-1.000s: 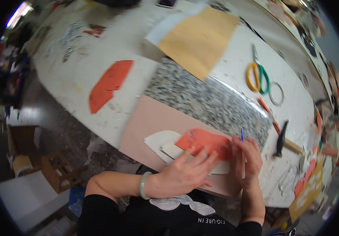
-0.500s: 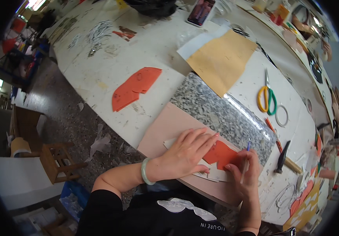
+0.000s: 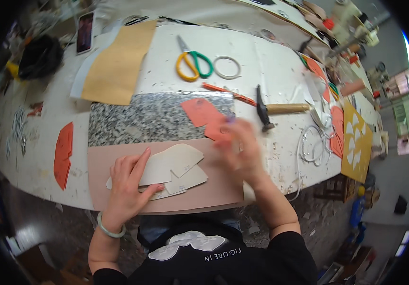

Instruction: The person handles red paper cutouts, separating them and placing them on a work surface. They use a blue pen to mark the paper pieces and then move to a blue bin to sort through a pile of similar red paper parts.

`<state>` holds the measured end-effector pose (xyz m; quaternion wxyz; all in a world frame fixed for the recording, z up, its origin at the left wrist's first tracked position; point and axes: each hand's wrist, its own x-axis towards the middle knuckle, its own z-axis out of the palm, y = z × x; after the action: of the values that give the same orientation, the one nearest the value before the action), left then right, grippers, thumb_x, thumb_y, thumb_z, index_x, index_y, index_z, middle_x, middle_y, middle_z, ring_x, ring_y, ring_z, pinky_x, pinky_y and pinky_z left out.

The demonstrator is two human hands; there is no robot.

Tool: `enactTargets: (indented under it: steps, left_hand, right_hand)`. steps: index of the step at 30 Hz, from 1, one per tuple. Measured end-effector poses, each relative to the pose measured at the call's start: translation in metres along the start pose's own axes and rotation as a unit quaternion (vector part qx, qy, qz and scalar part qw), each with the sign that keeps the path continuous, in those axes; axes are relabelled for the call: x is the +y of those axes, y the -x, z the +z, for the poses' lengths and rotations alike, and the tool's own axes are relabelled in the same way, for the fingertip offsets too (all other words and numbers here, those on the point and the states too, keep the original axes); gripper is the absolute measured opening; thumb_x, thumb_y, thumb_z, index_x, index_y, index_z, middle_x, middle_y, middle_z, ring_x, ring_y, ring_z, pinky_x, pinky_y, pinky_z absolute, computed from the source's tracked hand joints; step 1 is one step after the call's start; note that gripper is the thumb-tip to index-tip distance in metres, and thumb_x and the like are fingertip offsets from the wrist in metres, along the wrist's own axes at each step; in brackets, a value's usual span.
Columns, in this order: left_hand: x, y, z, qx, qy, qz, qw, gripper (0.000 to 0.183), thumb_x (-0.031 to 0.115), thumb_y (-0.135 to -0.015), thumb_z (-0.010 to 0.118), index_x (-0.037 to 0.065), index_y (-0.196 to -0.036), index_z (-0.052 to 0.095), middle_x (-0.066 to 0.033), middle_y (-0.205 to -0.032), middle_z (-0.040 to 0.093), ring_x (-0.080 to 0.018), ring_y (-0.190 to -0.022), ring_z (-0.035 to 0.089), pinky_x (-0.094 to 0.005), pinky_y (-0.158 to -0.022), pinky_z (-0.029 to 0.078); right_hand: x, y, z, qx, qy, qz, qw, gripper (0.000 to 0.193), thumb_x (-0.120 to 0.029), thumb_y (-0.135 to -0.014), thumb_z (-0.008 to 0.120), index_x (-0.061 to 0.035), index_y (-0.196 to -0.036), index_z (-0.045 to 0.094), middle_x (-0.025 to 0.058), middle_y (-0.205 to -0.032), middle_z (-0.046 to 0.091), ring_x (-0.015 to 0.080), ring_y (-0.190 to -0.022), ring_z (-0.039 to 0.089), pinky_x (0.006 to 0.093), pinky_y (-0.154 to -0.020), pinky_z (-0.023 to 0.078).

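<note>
My left hand (image 3: 129, 183) rests on a small stack of off-white cut pieces (image 3: 178, 156), its thumb and forefinger spread apart over them. These pieces have notched edges and overlap on a pinkish-beige board (image 3: 223, 185). My right hand (image 3: 243, 149), smeared by motion, grips the right end of an orange notched piece (image 3: 199, 114) held over the speckled stone slab (image 3: 128, 118). A bluish blur (image 3: 230, 117) shows by its fingers, perhaps a pen tip. Another orange piece (image 3: 63, 154) lies on the table to the left.
Beyond the slab lie a tan sheet (image 3: 116, 61), scissors (image 3: 192, 64) with yellow and green handles, a ring (image 3: 227, 67) and an orange tool (image 3: 228, 92). A hammer (image 3: 285, 109) and white cord (image 3: 304, 152) are at right. A phone (image 3: 85, 33) stands far left beside a black bag (image 3: 40, 57).
My right hand has lifted the orange piece off the off-white ones and carried it away over the slab. The off-white stack is now uncovered. My view has turned to the right.
</note>
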<state>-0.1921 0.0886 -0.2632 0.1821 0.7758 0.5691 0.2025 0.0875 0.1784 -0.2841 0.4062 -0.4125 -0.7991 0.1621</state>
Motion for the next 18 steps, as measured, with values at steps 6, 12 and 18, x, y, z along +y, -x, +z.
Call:
enactTargets:
  steps: [6,12,18]
  left_hand:
    - [0.000,0.004,0.004,0.027,-0.034,0.000,0.999,0.086,0.032,-0.066,0.081,0.000,-0.137,0.043,-0.0135,-0.115,0.051,-0.0307,-0.105,0.047,-0.0412,-0.092,0.036]
    - [-0.002,0.002,-0.007,0.001,-0.073,-0.080,0.994,0.070,0.040,-0.056,0.086,0.002,-0.107,0.055,-0.0106,-0.102,0.052,-0.0311,-0.098,0.047,-0.0408,-0.086,0.039]
    - [0.000,0.007,-0.009,0.021,-0.103,-0.036,0.994,0.055,0.034,-0.059,0.086,0.005,-0.094,0.055,-0.0092,-0.092,0.052,-0.0310,-0.089,0.048,-0.0397,-0.079,0.041]
  right_hand:
    - [-0.025,0.002,0.049,-0.230,-0.019,-0.089,0.969,0.046,-0.024,-0.079,0.074,-0.0088,-0.118,0.054,0.0117,-0.136,0.051,0.0295,-0.135,0.038,0.0511,-0.107,0.030]
    - [-0.026,0.001,0.045,-0.193,-0.071,-0.035,0.978,0.031,-0.012,-0.079,0.069,-0.0073,-0.107,0.056,0.0144,-0.105,0.056,0.0306,-0.112,0.053,0.0456,-0.100,0.037]
    - [-0.027,0.007,-0.014,-0.068,-0.300,0.099,0.946,0.028,0.017,-0.073,0.057,-0.0031,-0.093,0.055,0.0101,-0.094,0.056,0.0187,-0.087,0.063,0.0286,-0.076,0.052]
